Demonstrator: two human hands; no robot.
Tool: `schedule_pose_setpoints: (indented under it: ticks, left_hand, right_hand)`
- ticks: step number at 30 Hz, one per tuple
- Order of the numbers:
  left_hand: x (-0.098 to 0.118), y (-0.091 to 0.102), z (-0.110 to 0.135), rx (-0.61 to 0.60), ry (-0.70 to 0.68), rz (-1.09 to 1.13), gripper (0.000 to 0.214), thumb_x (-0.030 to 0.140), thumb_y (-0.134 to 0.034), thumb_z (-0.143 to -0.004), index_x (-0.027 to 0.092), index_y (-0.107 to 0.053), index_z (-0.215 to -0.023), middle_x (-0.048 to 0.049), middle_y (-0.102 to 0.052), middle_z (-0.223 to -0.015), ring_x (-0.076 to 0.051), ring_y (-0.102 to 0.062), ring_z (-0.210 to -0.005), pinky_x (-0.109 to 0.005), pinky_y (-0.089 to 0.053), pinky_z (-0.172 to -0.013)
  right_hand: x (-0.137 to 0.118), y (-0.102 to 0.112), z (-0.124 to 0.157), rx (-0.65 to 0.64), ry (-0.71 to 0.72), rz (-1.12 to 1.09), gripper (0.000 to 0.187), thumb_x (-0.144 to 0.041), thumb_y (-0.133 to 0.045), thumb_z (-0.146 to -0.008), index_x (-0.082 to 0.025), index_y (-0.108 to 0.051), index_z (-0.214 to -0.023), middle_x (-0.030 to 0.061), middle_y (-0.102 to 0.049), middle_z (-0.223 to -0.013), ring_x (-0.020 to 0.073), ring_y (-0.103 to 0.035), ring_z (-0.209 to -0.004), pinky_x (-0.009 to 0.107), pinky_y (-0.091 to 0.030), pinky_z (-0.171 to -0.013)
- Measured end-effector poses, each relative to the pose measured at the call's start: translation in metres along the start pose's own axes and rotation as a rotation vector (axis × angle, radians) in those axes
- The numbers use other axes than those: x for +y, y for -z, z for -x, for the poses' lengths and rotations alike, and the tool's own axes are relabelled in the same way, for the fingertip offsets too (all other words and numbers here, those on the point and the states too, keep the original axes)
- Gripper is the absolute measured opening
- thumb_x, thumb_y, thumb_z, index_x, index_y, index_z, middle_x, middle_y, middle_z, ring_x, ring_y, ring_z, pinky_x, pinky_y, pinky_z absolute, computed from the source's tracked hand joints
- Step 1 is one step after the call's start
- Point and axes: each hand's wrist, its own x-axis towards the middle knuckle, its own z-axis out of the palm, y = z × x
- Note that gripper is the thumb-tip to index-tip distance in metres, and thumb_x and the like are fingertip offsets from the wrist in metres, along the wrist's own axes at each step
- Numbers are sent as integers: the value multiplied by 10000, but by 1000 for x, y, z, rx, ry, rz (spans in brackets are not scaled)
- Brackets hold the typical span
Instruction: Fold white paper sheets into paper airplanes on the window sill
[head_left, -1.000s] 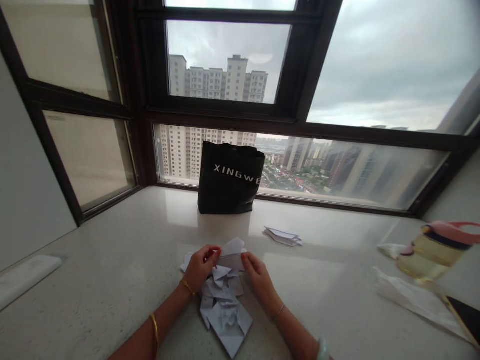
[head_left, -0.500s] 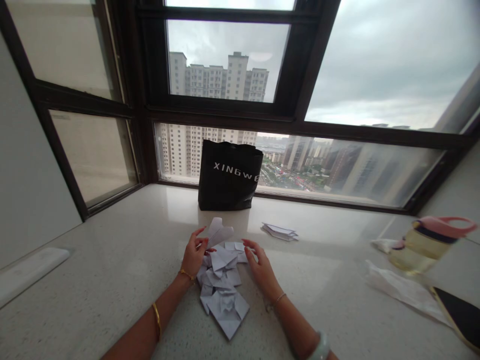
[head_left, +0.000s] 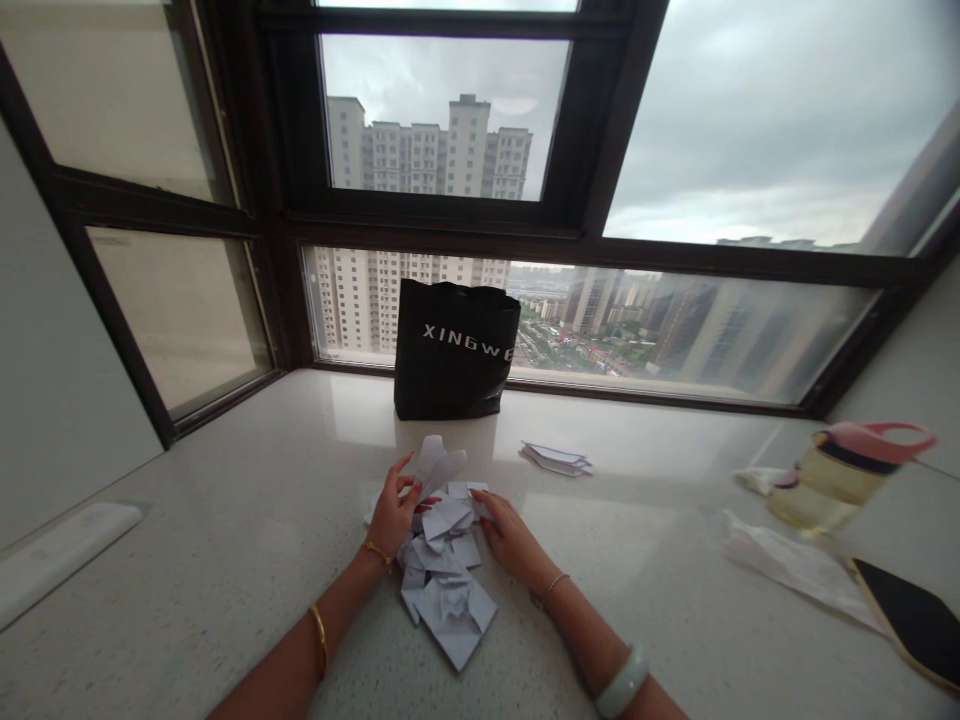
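My left hand [head_left: 397, 507] is closed on a folded white paper heart [head_left: 438, 465], which stands up from its fingertips with the two lobes at the top. Below and beside it lies a heap of folded white papers [head_left: 448, 545], overlapping one another. At the heap's near end is a square folded paper [head_left: 456, 618] with a raised, crumpled middle. On the far right side of the heap, my right hand [head_left: 510, 530] has its fingertips closed on the edge of a folded paper [head_left: 466, 490]; the thumb's side is partly hidden.
Beyond the heap a black bag [head_left: 457, 350] stands by the window. Thin folded papers [head_left: 556, 458] lie right of it. At the right are a pink-lidded bottle [head_left: 844, 480], a tissue [head_left: 795, 565] and a dark phone-like slab [head_left: 911, 610]. A white bar [head_left: 67, 555] lies left.
My right hand has moved left onto the folded paper at the heap's far right, its fingers closing. My left hand still holds the paper heart. The view has shifted slightly.
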Motion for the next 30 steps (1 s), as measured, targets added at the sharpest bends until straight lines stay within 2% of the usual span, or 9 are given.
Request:
schedule_pose_setpoints:
  ticks: [4, 8, 11, 14, 16, 19, 23, 27, 30]
  left_hand:
    - [-1, 3, -2, 57, -40, -42, 433, 322, -577, -715, 192, -479, -1116, 11, -536, -824, -88, -595, -548, -200, -455, -503]
    - [-2, 3, -4, 124, 17, 82, 411, 349, -617, -670, 181, -530, -1034, 65, -500, -650, -41, -484, -449, -155, -360, -425]
    - [-2, 0, -4, 135, 82, 180, 393, 474, -610, -665, 168, -545, -903, 98, -413, -504, -32, -381, -381, -143, -281, -374]
    - [1, -5, -2, 146, 93, 227, 468, 623, -548, -652, 175, -484, -772, 106, -363, -477, -28, -329, -355, -144, -250, -356]
    - [3, -8, 0, 168, 108, 266, 523, 675, -532, -622, 191, -436, -798, 114, -365, -498, -24, -316, -347, -145, -254, -356]
    - [4, -10, 3, 161, 131, 214, 566, 634, -597, -596, 207, -410, -916, 134, -340, -491, -23, -300, -342, -137, -246, -355]
    - [5, -7, 3, 124, 115, 134, 537, 580, -592, -635, 186, -471, -980, 126, -337, -471, -27, -280, -343, -135, -207, -337]
    - [11, -2, 0, 78, 133, 126, 494, 564, -564, -658, 139, -579, -907, 86, -409, -501, -22, -278, -342, -155, -191, -331]
    - [16, 2, -2, 37, 156, 123, 486, 544, -606, -635, 112, -606, -857, 50, -491, -555, -11, -274, -352, -163, -186, -344]
  right_hand:
    - [-1, 3, 0, -20, 2, 2, 494, -102, -454, -704, -191, -492, -1188, 95, -540, -1173, 223, -426, -1156, 433, -306, -998]
    - [-1, 7, 0, -63, -5, 15, 525, -137, -499, -700, -168, -455, -1222, 118, -499, -1224, 234, -383, -1196, 450, -260, -1021]
    - [-1, 7, 1, -53, -26, 18, 511, -146, -498, -707, -175, -458, -1216, 115, -507, -1214, 229, -389, -1192, 445, -273, -1015]
    - [-1, 6, 2, -47, -33, 17, 489, -144, -486, -717, -172, -467, -1205, 117, -523, -1192, 221, -431, -1156, 432, -306, -998]
    - [-2, 6, 2, -34, -9, 10, 467, -137, -464, -734, -177, -472, -1199, 113, -523, -1196, 212, -429, -1160, 430, -305, -1000]
    - [-4, 7, 0, 8, 49, -3, 450, -132, -448, -751, -205, -476, -1194, 94, -503, -1230, 204, -374, -1209, 447, -262, -1023]
    - [-5, 9, -1, -31, 60, 24, 486, -171, -498, -740, -209, -450, -1221, 96, -485, -1255, 223, -336, -1235, 482, -208, -1035]
    - [-4, 7, 1, -67, -15, 69, 482, -149, -505, -718, -208, -478, -1195, 93, -550, -1174, 230, -450, -1138, 480, -230, -1021]
    - [-7, 7, 1, -6, -28, 84, 463, -90, -440, -708, -208, -517, -1149, 81, -590, -1101, 212, -512, -1049, 442, -311, -981]
